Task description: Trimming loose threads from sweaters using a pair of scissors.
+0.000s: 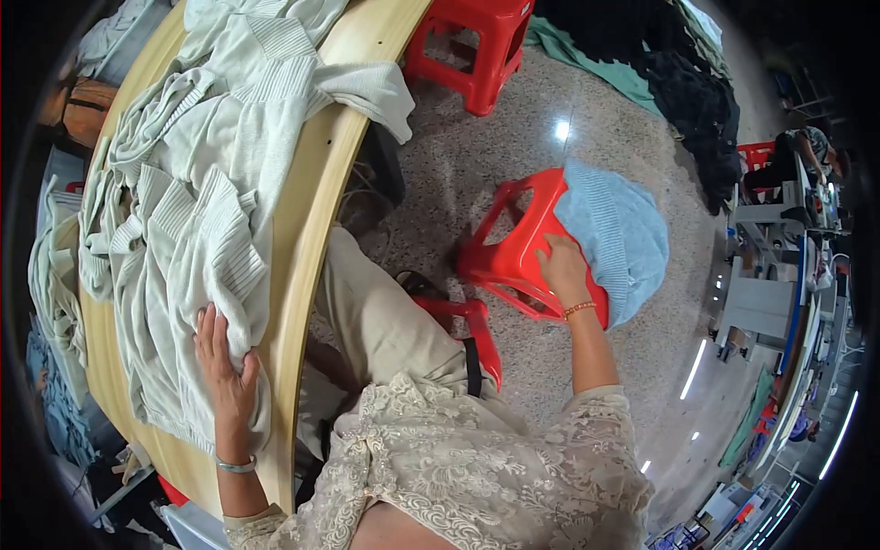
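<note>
My left hand (225, 371) lies flat with its fingers stretched out on a pile of off-white knit sweaters (220, 183). The pile spreads along the wooden table (312, 211), and one sleeve hangs over the table's edge. To my right, my right hand (563, 269) rests on the seat of a red plastic stool (518, 249), its fingers apart and nothing held. Beside it a light blue knit garment (619, 238) with a ribbed band drapes over the stool's right side, close to the back of that hand.
Another red stool (472, 50) stands on the speckled floor beyond the table's far end. Dark and green cloth (678, 82) lies heaped at the far right. At the right, a person (807, 156) sits among work tables. More garments (60, 284) hang left of the table.
</note>
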Demonstrator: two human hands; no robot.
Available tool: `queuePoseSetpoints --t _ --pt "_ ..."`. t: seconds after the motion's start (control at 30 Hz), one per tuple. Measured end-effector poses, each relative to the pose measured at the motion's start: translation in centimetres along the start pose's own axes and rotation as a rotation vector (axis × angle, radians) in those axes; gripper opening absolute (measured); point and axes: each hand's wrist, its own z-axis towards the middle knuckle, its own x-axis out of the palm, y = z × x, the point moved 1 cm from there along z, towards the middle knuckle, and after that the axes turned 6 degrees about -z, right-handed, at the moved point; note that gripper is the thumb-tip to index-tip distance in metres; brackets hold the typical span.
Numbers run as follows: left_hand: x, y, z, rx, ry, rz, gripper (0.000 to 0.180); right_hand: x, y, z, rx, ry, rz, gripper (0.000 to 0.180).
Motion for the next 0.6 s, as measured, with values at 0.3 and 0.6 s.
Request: queuePoseSetpoints --t 0.3,0.6 --pt "-0.1 0.3 0.5 -0.001 -0.067 -0.049 0.069 10.2 18.2 6.3 -0.556 0.25 0.536 0.037" --pt "0.6 1.4 -0.4 -0.05 -0.039 -0.089 0.064 26.1 43.9 17.9 -0.968 -0.156 0.641 0.052"
